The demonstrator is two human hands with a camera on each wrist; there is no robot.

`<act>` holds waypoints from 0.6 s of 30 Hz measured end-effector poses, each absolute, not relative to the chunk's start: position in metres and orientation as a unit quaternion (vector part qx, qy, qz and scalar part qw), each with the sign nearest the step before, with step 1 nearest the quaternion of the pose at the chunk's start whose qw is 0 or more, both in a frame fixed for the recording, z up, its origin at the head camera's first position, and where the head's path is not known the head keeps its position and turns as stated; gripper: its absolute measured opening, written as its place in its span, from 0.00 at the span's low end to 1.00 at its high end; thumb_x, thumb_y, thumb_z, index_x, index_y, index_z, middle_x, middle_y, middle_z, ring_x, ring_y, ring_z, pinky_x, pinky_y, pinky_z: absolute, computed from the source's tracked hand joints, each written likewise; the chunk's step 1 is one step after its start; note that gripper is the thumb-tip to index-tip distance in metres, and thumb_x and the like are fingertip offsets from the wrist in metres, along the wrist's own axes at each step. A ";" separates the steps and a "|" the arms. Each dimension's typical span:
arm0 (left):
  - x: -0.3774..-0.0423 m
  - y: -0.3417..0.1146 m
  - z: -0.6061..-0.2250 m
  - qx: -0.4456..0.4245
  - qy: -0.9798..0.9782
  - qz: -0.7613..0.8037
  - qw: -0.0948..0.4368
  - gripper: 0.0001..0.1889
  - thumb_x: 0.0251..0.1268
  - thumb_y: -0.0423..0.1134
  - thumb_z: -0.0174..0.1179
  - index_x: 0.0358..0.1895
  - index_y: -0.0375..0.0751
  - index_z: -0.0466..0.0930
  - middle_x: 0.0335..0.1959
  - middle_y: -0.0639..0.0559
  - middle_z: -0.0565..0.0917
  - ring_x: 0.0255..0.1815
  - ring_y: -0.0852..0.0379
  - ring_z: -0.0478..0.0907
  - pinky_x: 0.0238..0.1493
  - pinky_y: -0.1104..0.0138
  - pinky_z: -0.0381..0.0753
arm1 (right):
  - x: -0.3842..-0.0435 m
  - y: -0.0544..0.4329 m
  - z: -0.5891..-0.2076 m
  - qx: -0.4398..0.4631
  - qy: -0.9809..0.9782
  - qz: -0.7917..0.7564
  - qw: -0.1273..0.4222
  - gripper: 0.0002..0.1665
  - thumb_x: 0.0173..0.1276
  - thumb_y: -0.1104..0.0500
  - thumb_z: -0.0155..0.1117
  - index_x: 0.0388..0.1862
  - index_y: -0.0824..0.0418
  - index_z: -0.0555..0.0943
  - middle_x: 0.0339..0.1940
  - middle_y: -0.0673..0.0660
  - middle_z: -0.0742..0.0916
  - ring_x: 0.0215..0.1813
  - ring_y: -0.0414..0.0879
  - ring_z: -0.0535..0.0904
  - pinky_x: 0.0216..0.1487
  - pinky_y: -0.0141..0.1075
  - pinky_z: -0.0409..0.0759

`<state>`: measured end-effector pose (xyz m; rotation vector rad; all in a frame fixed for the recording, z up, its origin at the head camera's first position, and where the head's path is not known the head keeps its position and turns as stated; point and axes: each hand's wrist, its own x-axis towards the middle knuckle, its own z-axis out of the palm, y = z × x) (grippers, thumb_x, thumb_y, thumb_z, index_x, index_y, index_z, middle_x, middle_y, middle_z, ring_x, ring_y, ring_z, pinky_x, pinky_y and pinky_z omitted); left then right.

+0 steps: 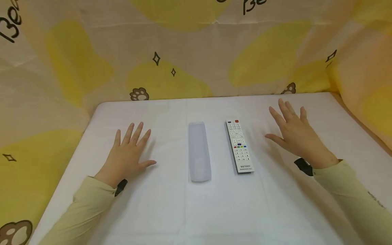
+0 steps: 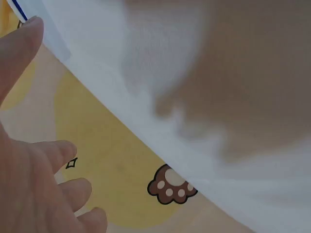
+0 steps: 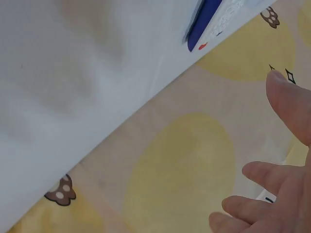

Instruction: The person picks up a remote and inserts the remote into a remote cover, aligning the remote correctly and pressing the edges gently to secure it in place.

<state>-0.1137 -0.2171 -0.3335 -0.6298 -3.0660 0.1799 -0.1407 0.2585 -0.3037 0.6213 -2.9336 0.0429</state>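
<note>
A white remote control (image 1: 240,146) with rows of buttons lies face up on the white table, its top end pointing to the back. To its left lies a translucent remote cover (image 1: 199,151), long and narrow. My left hand (image 1: 127,153) hovers palm down left of the cover, fingers spread, holding nothing. On the other side, my right hand (image 1: 294,134) is spread above the table to the right of the remote, also holding nothing. Part of the remote control (image 3: 214,24) shows at the top of the right wrist view, its side edge looking blue there.
The white table (image 1: 147,211) has rounded back corners. Behind it and along its sides hangs a yellow and cream cloth (image 1: 183,44) printed with paws and stars. Shadows of both hands fall on the tabletop.
</note>
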 end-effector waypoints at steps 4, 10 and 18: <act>-0.115 -0.209 -0.335 -0.206 -0.978 0.020 -0.017 0.49 0.58 0.66 0.55 0.72 0.35 0.52 0.74 0.33 0.46 0.73 0.34 0.42 0.66 0.36 0.43 | -0.136 0.255 -0.307 0.211 -0.973 0.022 0.091 0.48 0.61 0.48 0.68 0.70 0.72 0.58 0.72 0.74 0.56 0.73 0.65 0.49 0.68 0.65 0.36; -0.117 -0.188 -0.331 -0.219 -0.967 -0.128 -0.016 0.40 0.61 0.57 0.59 0.67 0.30 0.62 0.67 0.32 0.64 0.66 0.35 0.61 0.63 0.42 0.62 | -0.130 0.246 -0.313 0.194 -0.968 0.091 0.128 0.40 0.59 0.56 0.70 0.64 0.73 0.66 0.66 0.72 0.68 0.65 0.67 0.63 0.63 0.62 0.62; -0.120 -0.141 -0.332 -0.228 -0.899 -0.371 -0.042 0.18 0.62 0.38 0.63 0.51 0.30 0.77 0.45 0.43 0.82 0.46 0.49 0.79 0.48 0.59 0.80 | -0.119 0.227 -0.330 0.160 -0.949 0.268 0.052 0.26 0.65 0.58 0.64 0.57 0.73 0.73 0.50 0.68 0.81 0.50 0.62 0.78 0.51 0.54 0.77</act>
